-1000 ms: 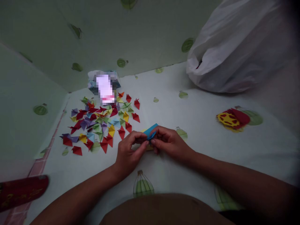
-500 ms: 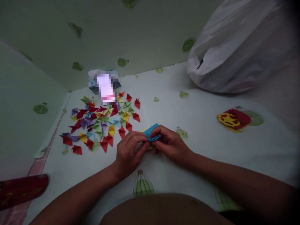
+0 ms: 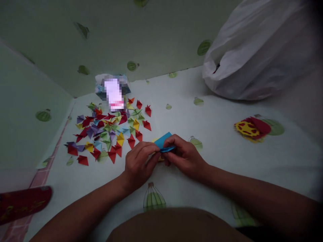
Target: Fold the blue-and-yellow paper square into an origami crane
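A blue sheet of folding paper (image 3: pixel 163 141), partly folded, is held between both hands near the middle of the view. My left hand (image 3: pixel 140 163) pinches its left edge between thumb and fingers. On the other side, my right hand (image 3: pixel 185 153) is closed on the paper's right part, its index finger bent over the fold. Beneath the blue paper a bit of yellow paper (image 3: pixel 154 139) shows, mostly hidden by the hands. Many small folded paper birds (image 3: pixel 108 127) in red, yellow, green, purple and blue lie spread to the left.
A lit phone (image 3: pixel 114 94), blurred out, leans on a box (image 3: pixel 127 84) behind the paper birds. A white plastic bag (image 3: pixel 252 57) stands at the back right. Yellow and red paper cut-outs (image 3: pixel 248 129) lie to the right. A red object with gold writing (image 3: pixel 25 204) is at lower left.
The folded lower flap of the blue paper has shifted slightly to the right and looks flatter. Both hands stay in nearly the same place, still gripping it.
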`<state>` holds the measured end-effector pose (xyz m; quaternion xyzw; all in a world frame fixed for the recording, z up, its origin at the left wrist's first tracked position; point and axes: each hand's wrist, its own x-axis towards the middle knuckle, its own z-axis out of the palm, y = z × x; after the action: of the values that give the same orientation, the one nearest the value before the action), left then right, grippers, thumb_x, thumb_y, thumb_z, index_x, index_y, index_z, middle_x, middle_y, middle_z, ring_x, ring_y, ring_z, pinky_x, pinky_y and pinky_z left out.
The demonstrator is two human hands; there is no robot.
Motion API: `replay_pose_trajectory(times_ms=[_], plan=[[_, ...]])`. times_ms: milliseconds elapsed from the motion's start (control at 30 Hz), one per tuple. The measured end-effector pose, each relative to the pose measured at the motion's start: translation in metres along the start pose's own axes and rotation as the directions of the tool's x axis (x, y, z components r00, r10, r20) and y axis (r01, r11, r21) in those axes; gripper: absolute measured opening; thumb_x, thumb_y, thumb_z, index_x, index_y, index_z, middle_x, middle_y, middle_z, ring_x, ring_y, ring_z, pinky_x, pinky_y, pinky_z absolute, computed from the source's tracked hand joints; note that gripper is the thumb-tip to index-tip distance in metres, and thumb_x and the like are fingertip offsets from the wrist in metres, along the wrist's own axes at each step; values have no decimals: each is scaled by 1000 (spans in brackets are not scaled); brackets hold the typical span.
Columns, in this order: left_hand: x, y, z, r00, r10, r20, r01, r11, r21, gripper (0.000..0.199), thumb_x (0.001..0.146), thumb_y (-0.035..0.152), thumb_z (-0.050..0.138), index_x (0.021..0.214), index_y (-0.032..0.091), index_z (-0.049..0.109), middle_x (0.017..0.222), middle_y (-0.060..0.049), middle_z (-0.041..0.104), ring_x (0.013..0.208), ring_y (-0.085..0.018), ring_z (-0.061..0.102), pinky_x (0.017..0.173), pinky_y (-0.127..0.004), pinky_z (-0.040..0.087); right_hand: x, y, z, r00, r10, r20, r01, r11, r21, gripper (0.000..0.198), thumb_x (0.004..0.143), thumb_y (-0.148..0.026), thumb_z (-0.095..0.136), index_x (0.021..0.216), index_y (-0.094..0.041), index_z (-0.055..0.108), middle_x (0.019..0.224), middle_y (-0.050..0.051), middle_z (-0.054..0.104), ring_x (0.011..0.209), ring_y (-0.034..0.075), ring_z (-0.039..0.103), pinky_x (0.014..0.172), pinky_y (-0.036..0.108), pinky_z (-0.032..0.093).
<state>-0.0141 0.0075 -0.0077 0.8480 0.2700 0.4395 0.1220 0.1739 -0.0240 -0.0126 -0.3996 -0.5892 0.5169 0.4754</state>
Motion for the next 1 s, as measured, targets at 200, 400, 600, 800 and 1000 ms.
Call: replay_pose_trajectory(times_ms=[200, 400, 600, 800, 1000], plan=[[2, 2, 0, 1000, 20, -1, -20, 999, 25, 21, 85, 5, 69, 104, 14, 64, 93, -7, 69, 85, -15, 66, 74, -27, 56, 0, -1, -1, 998, -55, -9, 54, 995, -87, 16, 84, -7, 53, 94, -19, 53, 70, -3, 60, 57, 10, 60, 56, 25, 52], [1, 0, 1, 1000, 28, -11, -27, 999, 30, 19, 86, 6, 69, 101, 15, 64, 94, -6, 68, 85, -14, 66, 74, -26, 56, 0, -3, -1, 998, -55, -5, 54, 994, -96, 17, 83, -5, 53, 93, -19, 54, 69, -4, 61, 58, 10, 62, 56, 24, 51], [1, 0, 1, 999, 36, -6, -35, 999, 33, 18, 86, 6, 68, 100, 16, 63, 95, -6, 68, 85, -14, 66, 74, -26, 57, 0, -2, -1, 999, -49, -5, 49, 994, -99, 17, 83, -5, 53, 93, -19, 53, 69, -4, 61, 56, 10, 62, 56, 24, 51], [1, 1, 0, 998, 57, -3, -57, 997, 55, 18, 85, 5, 69, 98, 16, 64, 95, -6, 69, 84, -14, 67, 72, -26, 56, 0, -4, 0, 999, -53, -7, 52, 996, -69, 14, 86, -8, 53, 93, -20, 51, 70, -3, 61, 57, 10, 63, 56, 24, 53], [1, 0, 0, 999, 45, -4, -44, 998, 49, 18, 85, 5, 69, 98, 16, 63, 93, -6, 69, 84, -14, 67, 73, -27, 57, -2, 1, 0, 996, -85, -23, 85, 996, -27, 16, 88, -9, 54, 96, -21, 50, 72, -4, 59, 58, 10, 62, 56, 24, 54]])
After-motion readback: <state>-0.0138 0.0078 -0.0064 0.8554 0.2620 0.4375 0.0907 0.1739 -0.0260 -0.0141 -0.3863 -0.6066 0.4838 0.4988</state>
